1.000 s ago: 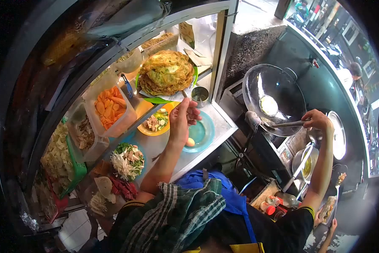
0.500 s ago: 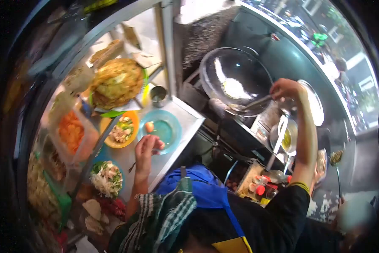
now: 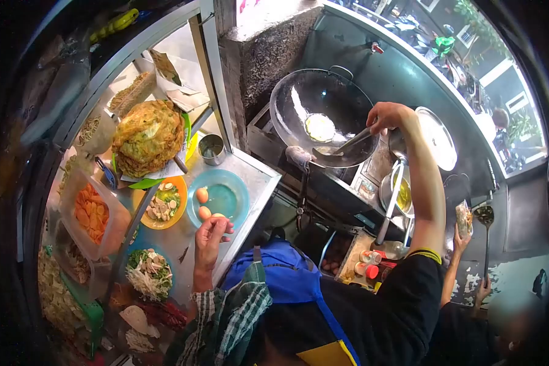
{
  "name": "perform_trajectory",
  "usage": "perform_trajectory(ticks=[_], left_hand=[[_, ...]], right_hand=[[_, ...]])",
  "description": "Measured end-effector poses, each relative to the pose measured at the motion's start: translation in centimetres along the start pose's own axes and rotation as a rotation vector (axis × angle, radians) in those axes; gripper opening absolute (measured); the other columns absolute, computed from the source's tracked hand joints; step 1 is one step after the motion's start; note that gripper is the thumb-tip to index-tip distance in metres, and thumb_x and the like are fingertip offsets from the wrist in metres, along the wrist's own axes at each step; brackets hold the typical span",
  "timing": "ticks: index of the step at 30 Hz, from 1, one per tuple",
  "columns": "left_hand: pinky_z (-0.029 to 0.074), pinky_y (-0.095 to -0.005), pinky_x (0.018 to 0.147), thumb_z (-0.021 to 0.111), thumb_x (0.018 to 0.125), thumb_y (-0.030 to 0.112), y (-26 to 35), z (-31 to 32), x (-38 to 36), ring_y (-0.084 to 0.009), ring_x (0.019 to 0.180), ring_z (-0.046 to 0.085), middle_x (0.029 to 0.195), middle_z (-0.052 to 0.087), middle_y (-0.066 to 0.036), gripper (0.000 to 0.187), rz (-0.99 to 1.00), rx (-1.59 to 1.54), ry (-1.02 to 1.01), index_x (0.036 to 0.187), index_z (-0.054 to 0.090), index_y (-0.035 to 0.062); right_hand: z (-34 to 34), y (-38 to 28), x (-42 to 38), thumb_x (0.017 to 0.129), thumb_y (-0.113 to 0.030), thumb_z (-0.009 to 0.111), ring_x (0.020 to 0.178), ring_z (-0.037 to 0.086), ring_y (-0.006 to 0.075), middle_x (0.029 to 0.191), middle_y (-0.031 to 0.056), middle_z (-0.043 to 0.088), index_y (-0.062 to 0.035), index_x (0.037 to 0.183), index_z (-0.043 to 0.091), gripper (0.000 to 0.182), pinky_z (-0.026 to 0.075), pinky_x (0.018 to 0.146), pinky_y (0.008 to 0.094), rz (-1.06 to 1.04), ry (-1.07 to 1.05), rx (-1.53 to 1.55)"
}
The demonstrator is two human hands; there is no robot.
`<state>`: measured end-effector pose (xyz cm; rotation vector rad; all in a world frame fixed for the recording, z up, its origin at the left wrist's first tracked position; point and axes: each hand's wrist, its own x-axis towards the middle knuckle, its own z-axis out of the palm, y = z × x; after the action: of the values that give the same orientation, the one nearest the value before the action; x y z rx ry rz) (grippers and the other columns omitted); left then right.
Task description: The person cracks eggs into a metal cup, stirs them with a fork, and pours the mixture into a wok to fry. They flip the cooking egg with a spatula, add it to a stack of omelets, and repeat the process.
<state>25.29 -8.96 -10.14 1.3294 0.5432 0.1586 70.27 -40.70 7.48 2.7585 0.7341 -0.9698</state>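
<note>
My right hand [image 3: 389, 117] is closed round the handle of a metal spatula [image 3: 351, 144], whose blade rests inside the large black wok [image 3: 286, 116]. An egg [image 3: 319, 127] lies in the wok, left of the spatula. At the lower rim of the blue plate [image 3: 230, 189], my left hand [image 3: 213, 239] has its fingers pinched together; whether something is between them I cannot make out. Brown eggs [image 3: 202, 194] sit on the plate just above these fingers. Beside the plate stands an orange bowl [image 3: 178, 213] of chopped meat and greens.
A metal cup [image 3: 212, 148] and a pile of fried omelettes [image 3: 149, 137] stand beyond the plate. Nearer is a bowl of shredded food [image 3: 152, 274]. A small pot [image 3: 402, 194] and sauce bottles [image 3: 367, 268] are at right. Another person's hand [image 3: 461, 243] holds a wrapped packet.
The view has shifted, so the scene sits further left. More eggs now show on the blue plate near my left hand. The other person's hand and packet have come into clearer view.
</note>
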Motion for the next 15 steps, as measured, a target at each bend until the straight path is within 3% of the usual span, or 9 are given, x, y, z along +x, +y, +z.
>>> perform_trajectory(ticks=[2,10,13,15], left_hand=[[0.051,-0.0253,0.072,0.06,0.101,0.032,-0.2,-0.1,0.0,-0.0101,0.085,0.065,0.096,0.07,-0.003,0.026,-0.004,0.0,0.003,0.105,0.066,0.0065],[0.052,-0.0263,0.075,0.065,0.098,0.028,-2.2,-0.4,-0.6,-0.0113,0.086,0.066,0.096,0.071,-0.004,0.025,-0.013,0.07,0.017,0.104,0.068,0.0033],[0.053,-0.0276,0.078,0.067,0.097,0.026,-5.0,-1.2,-1.2,-0.0131,0.086,0.067,0.094,0.072,-0.006,0.026,0.002,0.3,-0.061,0.103,0.07,0.0009],[0.053,-0.0289,0.079,0.07,0.094,0.024,-4.0,-0.7,-1.9,-0.0146,0.087,0.067,0.092,0.072,-0.007,0.025,0.0,0.389,-0.078,0.103,0.07,0.0002]], right_hand=[[0.4,0.3,0.7,0.077,-0.019,0.076,0.076,0.071,0.0183,0.085,0.0095,0.075,-0.007,0.112,0.073,0.037,0.054,0.068,0.0334,-0.063,0.009,0.062],[3.6,-1.3,1.0,0.073,-0.021,0.076,0.078,0.074,0.022,0.085,0.0127,0.075,-0.0074,0.11,0.074,0.039,0.057,0.075,0.0352,-0.009,0.135,0.098],[7.9,-1.7,1.7,0.076,-0.021,0.072,0.094,0.073,0.0311,0.097,0.0173,0.074,-0.0121,0.105,0.075,0.031,0.058,0.085,0.0423,-0.004,0.341,0.011],[11.9,-2.7,2.2,0.081,-0.018,0.067,0.1,0.07,0.0378,0.102,0.02,0.072,-0.0123,0.102,0.073,0.023,0.056,0.088,0.0482,0.106,0.487,0.055]])
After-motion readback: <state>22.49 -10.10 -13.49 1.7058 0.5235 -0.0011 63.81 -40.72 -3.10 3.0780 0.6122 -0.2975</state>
